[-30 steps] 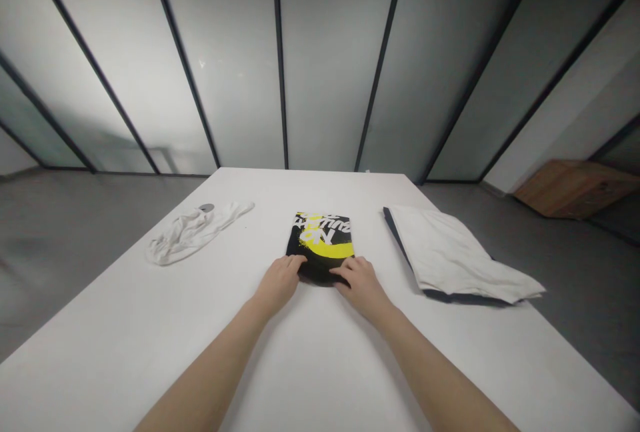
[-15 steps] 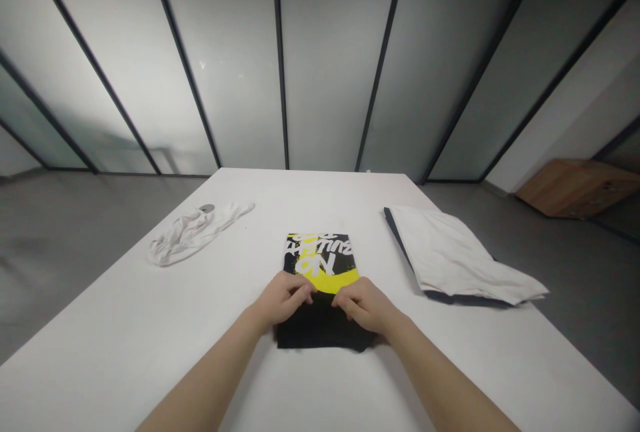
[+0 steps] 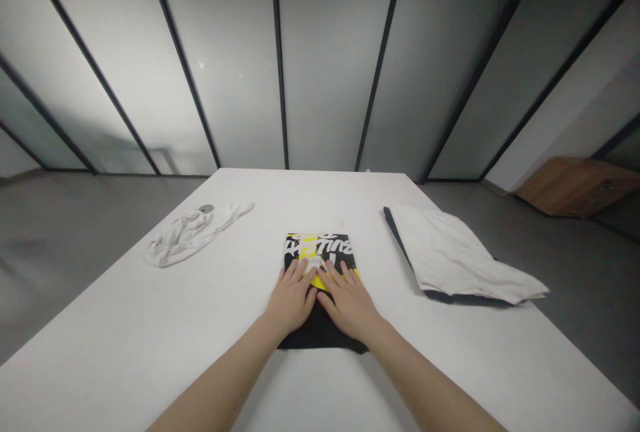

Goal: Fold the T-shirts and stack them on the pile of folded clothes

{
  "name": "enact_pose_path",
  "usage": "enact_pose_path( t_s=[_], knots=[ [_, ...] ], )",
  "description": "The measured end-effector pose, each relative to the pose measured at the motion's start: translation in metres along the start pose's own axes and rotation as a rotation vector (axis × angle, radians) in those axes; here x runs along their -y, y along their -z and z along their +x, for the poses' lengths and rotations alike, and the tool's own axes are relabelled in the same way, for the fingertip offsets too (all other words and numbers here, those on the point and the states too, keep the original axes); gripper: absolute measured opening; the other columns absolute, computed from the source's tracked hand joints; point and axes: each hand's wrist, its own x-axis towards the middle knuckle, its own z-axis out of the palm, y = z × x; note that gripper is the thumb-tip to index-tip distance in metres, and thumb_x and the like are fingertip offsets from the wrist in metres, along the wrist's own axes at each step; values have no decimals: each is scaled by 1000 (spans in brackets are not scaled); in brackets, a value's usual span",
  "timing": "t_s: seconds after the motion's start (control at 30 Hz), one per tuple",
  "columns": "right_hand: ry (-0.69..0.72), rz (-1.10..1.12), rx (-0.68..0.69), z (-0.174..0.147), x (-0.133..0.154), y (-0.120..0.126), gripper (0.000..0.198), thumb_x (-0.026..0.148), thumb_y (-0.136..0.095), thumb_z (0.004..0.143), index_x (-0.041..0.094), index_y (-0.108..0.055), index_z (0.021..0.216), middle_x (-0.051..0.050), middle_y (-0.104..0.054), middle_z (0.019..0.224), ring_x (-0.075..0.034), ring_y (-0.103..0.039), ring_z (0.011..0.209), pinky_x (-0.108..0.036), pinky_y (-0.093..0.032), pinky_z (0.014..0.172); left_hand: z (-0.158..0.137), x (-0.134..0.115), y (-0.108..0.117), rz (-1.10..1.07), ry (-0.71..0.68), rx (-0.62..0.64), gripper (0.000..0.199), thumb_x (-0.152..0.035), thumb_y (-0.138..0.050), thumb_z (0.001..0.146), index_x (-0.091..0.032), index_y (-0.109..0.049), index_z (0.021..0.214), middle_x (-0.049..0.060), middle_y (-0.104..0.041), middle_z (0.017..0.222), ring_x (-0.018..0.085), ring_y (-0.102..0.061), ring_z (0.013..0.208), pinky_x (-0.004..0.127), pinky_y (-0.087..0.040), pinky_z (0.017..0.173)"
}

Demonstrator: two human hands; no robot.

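A black garment (image 3: 323,332), folded into a small rectangle, lies flat in front of me; its far half carries yellow and white printed lettering. What kind of garment it is, the folds do not show. My left hand (image 3: 293,295) rests flat on its left part, fingers stretched out over the print. On the right part lies my right hand (image 3: 346,295), palm down with its fingers spread. The two thumbs come close together near the middle. Both hands cover part of the lettering.
The garment lies on a white table (image 3: 320,199). To the left is a crumpled white cloth (image 3: 187,239) with a small grey disc (image 3: 206,208) beside it. Folded white fabric (image 3: 450,252) over a dark layer lies at the right edge. A wooden cabinet (image 3: 575,185) stands beyond.
Both hands have gone from curled fingers at the near edge of the yellow band to lying flat, reaching farther over the print. The garment has stayed in place.
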Motion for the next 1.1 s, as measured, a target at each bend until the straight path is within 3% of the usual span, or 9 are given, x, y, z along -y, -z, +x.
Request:
enact_pose_path(
  t_s=[0.13,0.3,0.4,0.5,0.67,0.8,0.97,1.1],
  knots=[
    [-129,-15,-34,3,-6,-2,69,57,-40,107,19,-42,165,-13,-27,174,-42,-24,160,-59,-22,128,0,3,-3,8,38,-24,57,-40,-50,104,-22,-50,158,16,-40,169,40,-33,158,64,-33,123],
    [-295,-2,-100,10,-32,-8,74,56,-37,107,10,-38,165,-19,-29,173,-47,-18,161,-70,-19,125,5,18,-11,19,231,-111,68,-49,-43,106,-7,-45,159,26,-37,168,44,-32,157,65,-28,125],
    [-350,-7,-145,14,-44,-8,72,53,-39,106,9,-40,164,-22,-33,171,-48,-17,160,-73,-17,124,10,28,-13,-135,281,-159,69,-48,-44,106,-5,-43,159,28,-37,167,41,-30,158,63,-26,127],
    [-268,16,-194,15,-45,-4,67,45,-43,106,9,-40,163,-21,-28,173,-45,-17,161,-66,-22,127,15,33,-14,-449,239,-224,63,-47,-43,107,-16,-42,161,18,-37,170,30,-32,159,52,-30,129],
    [128,102,-164,11,-29,6,59,37,-43,108,18,-43,163,-14,-30,174,-31,-24,162,-53,-29,129,24,36,-17,-782,309,-325,50,-36,-51,103,-22,-55,150,12,-39,170,25,-35,158,48,-29,130],
    [100,49,-33,8,-21,9,55,39,-48,106,24,-51,159,-10,-36,172,-34,-29,160,-54,-28,128,26,35,-12,-925,319,-379,42,-30,-55,99,-22,-62,139,12,-49,164,26,-43,154,48,-35,127],
    [-33,16,-23,9,-24,9,53,42,-45,108,31,-51,159,-7,-34,173,-33,-27,161,-57,-24,128,25,30,4,-1192,464,-409,35,-36,-56,98,-21,-60,130,13,-71,135,23,-70,121,40,-57,102],
    [-89,18,-51,11,-28,6,57,43,-45,108,23,-50,160,-12,-35,172,-34,-27,161,-54,-27,127,25,35,14,-1353,599,-404,41,-42,-66,90,-20,-56,123,9,-74,109,17,-74,88,27,-57,71]
  ],
)
